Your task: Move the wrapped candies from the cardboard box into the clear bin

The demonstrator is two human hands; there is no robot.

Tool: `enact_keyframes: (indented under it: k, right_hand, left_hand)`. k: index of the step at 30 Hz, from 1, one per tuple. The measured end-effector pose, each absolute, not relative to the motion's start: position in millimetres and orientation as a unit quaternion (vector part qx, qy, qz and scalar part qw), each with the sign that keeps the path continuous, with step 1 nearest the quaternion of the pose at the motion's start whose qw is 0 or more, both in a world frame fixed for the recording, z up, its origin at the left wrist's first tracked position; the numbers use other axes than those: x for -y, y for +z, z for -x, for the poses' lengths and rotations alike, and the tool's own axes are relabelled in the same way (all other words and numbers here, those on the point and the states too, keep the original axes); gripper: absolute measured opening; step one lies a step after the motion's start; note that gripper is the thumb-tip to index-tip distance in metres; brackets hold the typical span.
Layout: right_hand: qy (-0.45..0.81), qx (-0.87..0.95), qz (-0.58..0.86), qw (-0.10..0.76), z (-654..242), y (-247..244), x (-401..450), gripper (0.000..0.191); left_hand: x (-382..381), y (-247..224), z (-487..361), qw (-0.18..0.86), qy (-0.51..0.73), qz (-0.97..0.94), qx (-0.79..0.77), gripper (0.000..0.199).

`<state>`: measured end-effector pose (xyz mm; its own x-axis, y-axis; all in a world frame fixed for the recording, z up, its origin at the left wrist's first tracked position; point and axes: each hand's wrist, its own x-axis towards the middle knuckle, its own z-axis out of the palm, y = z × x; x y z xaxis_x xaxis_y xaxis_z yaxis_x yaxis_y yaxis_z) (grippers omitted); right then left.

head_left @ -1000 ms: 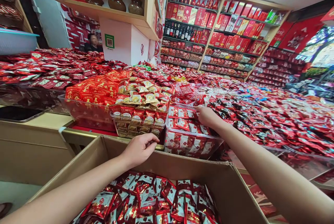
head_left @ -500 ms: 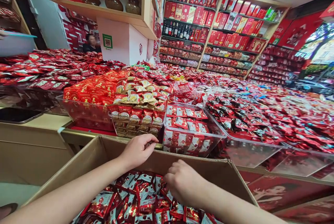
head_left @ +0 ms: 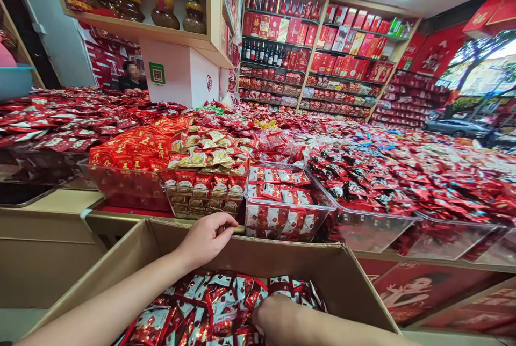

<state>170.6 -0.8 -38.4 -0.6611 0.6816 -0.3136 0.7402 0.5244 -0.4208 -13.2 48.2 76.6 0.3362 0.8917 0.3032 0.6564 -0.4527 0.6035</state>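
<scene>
My left hand [head_left: 205,238] grips the far rim of an open cardboard box [head_left: 282,265], its fingers curled over the edge. Inside the box lies a heap of red-and-white foil snack packets [head_left: 201,303]. My right hand [head_left: 274,316] is low in the box, pressed among these packets, with its fingers hidden. I cannot tell whether it holds a packet. Just past the box stands a clear plastic bin of red packets [head_left: 282,211].
Clear bins of red and gold packets [head_left: 201,190] fill a long display behind the box. Shelves of bottles and red gift boxes [head_left: 314,56] line the back wall. A person [head_left: 131,74] sits at the far left behind the piles. A beige counter [head_left: 52,201] runs along the left.
My right hand has moved from above the box down among the packets, after reaching into the clear bin a second earlier. My left hand stays on the rim. The view has shifted slightly left.
</scene>
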Motion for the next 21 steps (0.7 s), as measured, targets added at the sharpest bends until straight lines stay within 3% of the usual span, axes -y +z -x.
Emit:
enact_keyframes:
  k: [2, 7, 9, 13, 21]
  right_hand:
    - [-0.240, -0.873, -0.423, 0.033, -170.8, -5.9, -3.9, 0.015]
    - [-0.489, -0.734, -0.380, -0.279, -171.5, 53.1, -10.6, 0.021]
    - [-0.561, -0.651, -0.364, -0.359, -171.8, 61.6, -9.8, 0.024]
    - [-0.649, -0.516, -0.381, -0.409, -174.2, 65.6, -5.5, 0.028]
    - [-0.721, -0.408, -0.351, -0.436, -178.1, 64.7, -5.3, 0.021]
  left_hand:
    - [-46.3, 81.4, 14.0, 0.224, 0.315, -0.785, -0.484, 0.018]
    - [-31.2, 92.7, 13.8, 0.389, 0.278, -0.765, -0.431, 0.026]
    - [-22.7, 93.5, 10.1, 0.481, 0.233, -0.747, -0.396, 0.036]
    - [-10.7, 90.5, -1.5, 0.579, 0.208, -0.695, -0.373, 0.043]
    - [-14.9, 88.0, -8.9, 0.630, 0.227, -0.631, -0.392, 0.025]
